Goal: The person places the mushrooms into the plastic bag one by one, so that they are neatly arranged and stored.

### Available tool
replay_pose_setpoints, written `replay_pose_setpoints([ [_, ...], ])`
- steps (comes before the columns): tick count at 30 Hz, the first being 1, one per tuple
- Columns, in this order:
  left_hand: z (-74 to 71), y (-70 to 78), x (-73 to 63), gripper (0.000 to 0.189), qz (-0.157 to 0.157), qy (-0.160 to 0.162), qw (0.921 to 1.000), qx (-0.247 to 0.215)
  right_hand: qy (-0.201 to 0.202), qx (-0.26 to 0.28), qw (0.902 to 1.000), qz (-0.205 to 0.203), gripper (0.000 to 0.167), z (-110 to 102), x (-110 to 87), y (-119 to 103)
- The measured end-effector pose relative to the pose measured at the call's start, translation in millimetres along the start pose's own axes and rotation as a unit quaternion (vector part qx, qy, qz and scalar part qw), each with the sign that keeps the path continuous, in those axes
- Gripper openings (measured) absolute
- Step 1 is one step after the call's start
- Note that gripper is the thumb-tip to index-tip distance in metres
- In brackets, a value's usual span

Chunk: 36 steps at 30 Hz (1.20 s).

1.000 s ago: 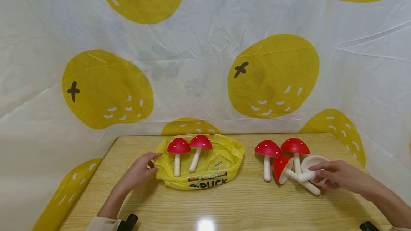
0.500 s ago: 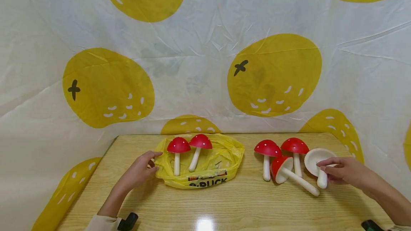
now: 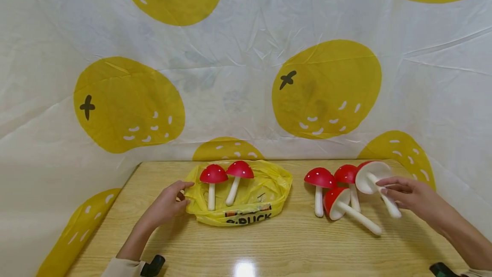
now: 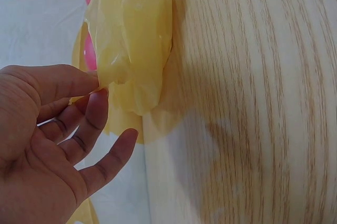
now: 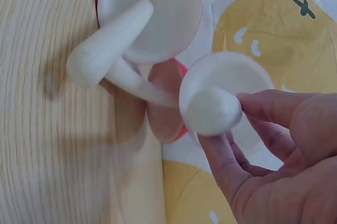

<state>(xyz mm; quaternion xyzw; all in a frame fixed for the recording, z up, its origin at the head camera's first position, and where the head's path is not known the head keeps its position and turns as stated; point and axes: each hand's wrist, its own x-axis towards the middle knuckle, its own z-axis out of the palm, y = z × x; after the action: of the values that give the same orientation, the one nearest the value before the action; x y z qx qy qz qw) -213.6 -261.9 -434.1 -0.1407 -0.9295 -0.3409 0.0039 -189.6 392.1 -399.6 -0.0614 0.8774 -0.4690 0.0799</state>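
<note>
My left hand (image 3: 169,200) pinches the left rim of a yellow plastic bag (image 3: 240,217) between thumb and finger; the left wrist view shows the thin film (image 4: 131,40) at the fingertips. Two red-capped toy mushrooms (image 3: 214,174) with white dots lie in the bag's wide mouth. At the right, my right hand (image 3: 411,195) grips the white stem of another toy mushroom (image 3: 373,176), tilted with its pale underside facing me. In the right wrist view, thumb and fingers hold that stem (image 5: 213,111) near its end. The held cap partly covers a mushroom (image 3: 347,174) behind it.
Beside the held one, a mushroom (image 3: 320,178) stands cap-up in view, and another (image 3: 338,204) lies on its side, stem pointing right and forward. All rest on a wooden table (image 3: 246,247). A white cloth (image 3: 230,76) with yellow fruit prints hangs behind the table's back edge.
My right hand has drawn one mushroom off the group and raised it, its cap tipping up and its stem turning. The sideways mushroom shifted slightly. My left hand stays on the bag.
</note>
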Motion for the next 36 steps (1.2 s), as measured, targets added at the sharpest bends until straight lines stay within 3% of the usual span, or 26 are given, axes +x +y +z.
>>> replay_pose_setpoints([
  [6,-0.8,-0.6,0.4,0.048,0.001,-0.003,1.0,-0.001,0.048,0.016,0.9986,0.01,0.024,9,4.1,-7],
  [8,-0.8,-0.3,0.1,0.048,-0.001,-0.003,1.0,-0.002,0.048,0.015,0.9987,0.006,0.032,12,6.1,-9],
  [13,-0.7,0.4,-0.2,0.048,-0.007,-0.002,1.0,-0.002,0.018,0.022,0.9996,0.001,0.053,16,12.1,-13],
  [18,-0.7,0.1,-0.6,0.048,-0.009,-0.001,1.0,-0.004,0.001,0.033,0.9993,0.017,0.058,23,16.6,-18],
  [22,-0.9,-0.1,-1.2,0.048,-0.009,-0.002,0.9999,-0.007,-0.012,0.081,0.9966,0.001,0.049,28,20.7,-19],
  [24,-1.0,0.1,-1.5,0.047,-0.009,-0.002,0.9999,-0.009,-0.023,0.13,0.9911,-0.018,0.034,29,22.3,-20],
  [26,-1.2,0.3,-1.6,0.047,-0.01,-0.003,0.9999,-0.009,-0.05,0.193,0.9789,-0.045,0.022,30,23.8,-20],
  [30,-1.5,0.9,-1.4,0.047,-0.009,-0.002,0.9999,-0.008,-0.101,0.269,0.9549,-0.074,0.027,32,26.8,-24],
  [32,-1.5,0.9,-1.4,0.047,-0.009,-0.003,0.9999,-0.008,-0.104,0.258,0.9576,-0.075,0.03,34,28.7,-28],
  [36,-1.1,0.4,-1.5,0.047,-0.009,-0.002,0.9999,-0.011,-0.071,0.186,0.9789,-0.046,0.037,39,32.4,-39],
])
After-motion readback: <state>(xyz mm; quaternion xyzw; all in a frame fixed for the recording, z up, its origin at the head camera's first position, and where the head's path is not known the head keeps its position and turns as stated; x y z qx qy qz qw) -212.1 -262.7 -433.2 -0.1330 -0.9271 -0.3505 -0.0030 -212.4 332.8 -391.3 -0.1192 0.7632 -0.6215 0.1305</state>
